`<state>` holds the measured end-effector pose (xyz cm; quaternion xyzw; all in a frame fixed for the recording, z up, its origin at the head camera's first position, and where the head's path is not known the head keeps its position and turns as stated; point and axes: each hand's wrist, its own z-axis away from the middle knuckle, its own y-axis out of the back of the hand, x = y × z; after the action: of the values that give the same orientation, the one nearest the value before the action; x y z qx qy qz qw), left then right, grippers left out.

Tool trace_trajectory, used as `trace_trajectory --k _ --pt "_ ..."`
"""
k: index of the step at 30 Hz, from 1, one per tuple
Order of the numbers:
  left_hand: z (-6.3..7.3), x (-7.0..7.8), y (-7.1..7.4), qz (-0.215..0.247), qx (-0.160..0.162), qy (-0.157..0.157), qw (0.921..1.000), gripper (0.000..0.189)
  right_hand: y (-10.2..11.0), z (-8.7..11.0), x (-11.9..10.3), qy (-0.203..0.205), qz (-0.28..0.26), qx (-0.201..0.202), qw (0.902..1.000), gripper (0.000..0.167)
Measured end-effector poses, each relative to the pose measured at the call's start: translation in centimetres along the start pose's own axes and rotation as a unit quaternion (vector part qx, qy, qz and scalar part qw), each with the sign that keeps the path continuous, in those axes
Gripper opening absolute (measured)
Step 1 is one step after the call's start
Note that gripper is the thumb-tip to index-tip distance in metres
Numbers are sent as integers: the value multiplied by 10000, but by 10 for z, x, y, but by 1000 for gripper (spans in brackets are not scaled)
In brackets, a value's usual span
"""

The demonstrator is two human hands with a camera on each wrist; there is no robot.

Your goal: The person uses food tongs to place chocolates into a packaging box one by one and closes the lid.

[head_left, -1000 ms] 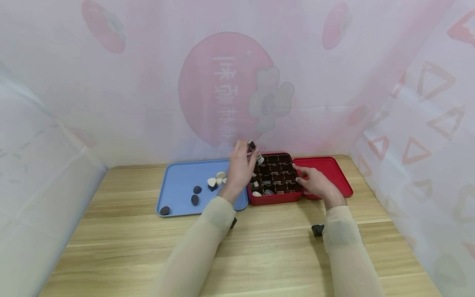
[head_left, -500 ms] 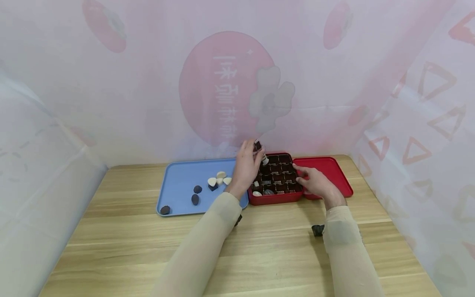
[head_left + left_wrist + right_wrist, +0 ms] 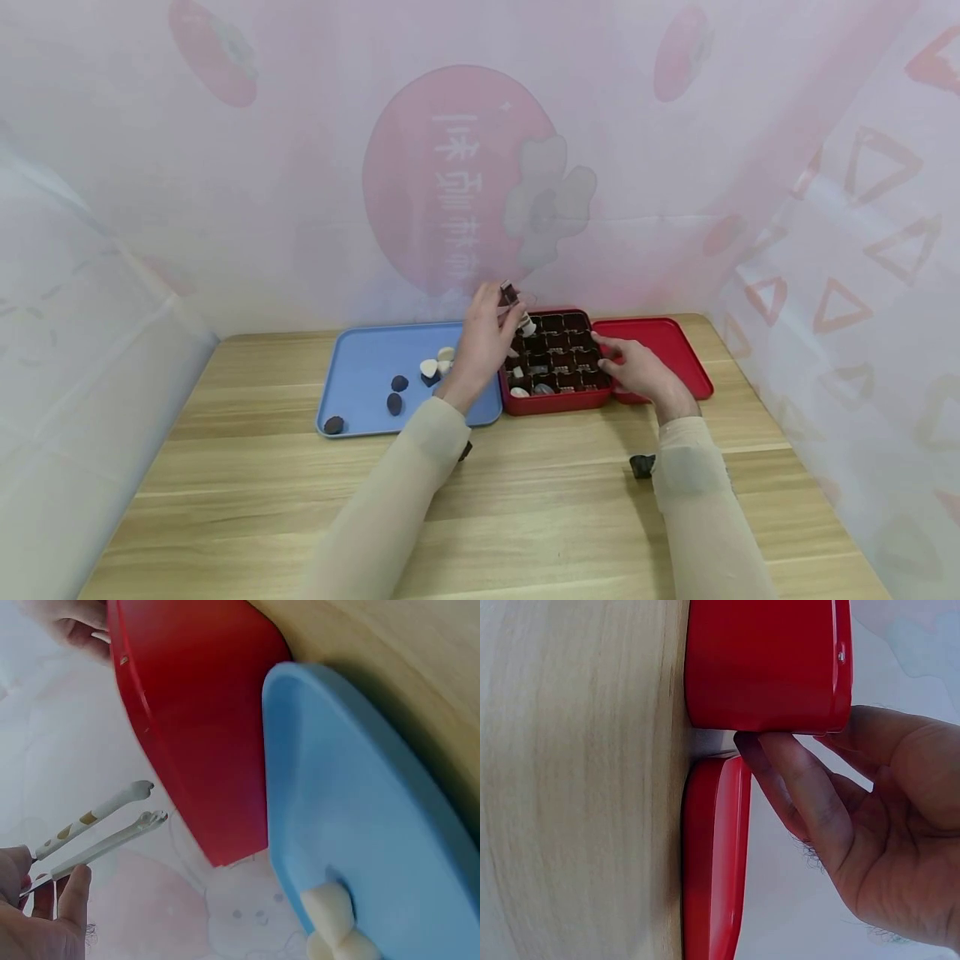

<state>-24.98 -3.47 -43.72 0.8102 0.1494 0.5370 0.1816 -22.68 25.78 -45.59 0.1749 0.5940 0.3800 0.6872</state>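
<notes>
My left hand (image 3: 482,337) pinches a small pair of tongs (image 3: 101,832) with pale, brown-spotted arms and rounded ends. Those ends stand apart with nothing between them, above the back left of a red box (image 3: 558,403). Inside the box is a dark brown divided insert (image 3: 558,342). A white chocolate (image 3: 519,392) and a greyish chocolate (image 3: 543,388) lie in its front left compartments, with small pieces behind them. My right hand (image 3: 637,367) rests its fingertips against the box's right wall, as the right wrist view (image 3: 885,817) also shows.
Left of the box lies a blue tray (image 3: 360,358) with white chocolates (image 3: 429,367) and dark chocolates (image 3: 394,404). A red lid (image 3: 667,354) lies right of the box. A printed cloth backdrop (image 3: 465,183) stands behind the wooden table (image 3: 547,517).
My left hand and the tongs shifted right over the box, then moved back left to about where they were. My right hand stays against the box.
</notes>
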Motion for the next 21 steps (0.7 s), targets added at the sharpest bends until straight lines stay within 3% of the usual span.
trace_trajectory --k 9,21 --pt "17 -1 29 25 -30 -133 9999 25 -1 0 -1 10 -19 8 10000 70" --pt "37 -11 68 -26 -39 -82 10000 23 -2 -1 -2 8 -32 14 10000 71"
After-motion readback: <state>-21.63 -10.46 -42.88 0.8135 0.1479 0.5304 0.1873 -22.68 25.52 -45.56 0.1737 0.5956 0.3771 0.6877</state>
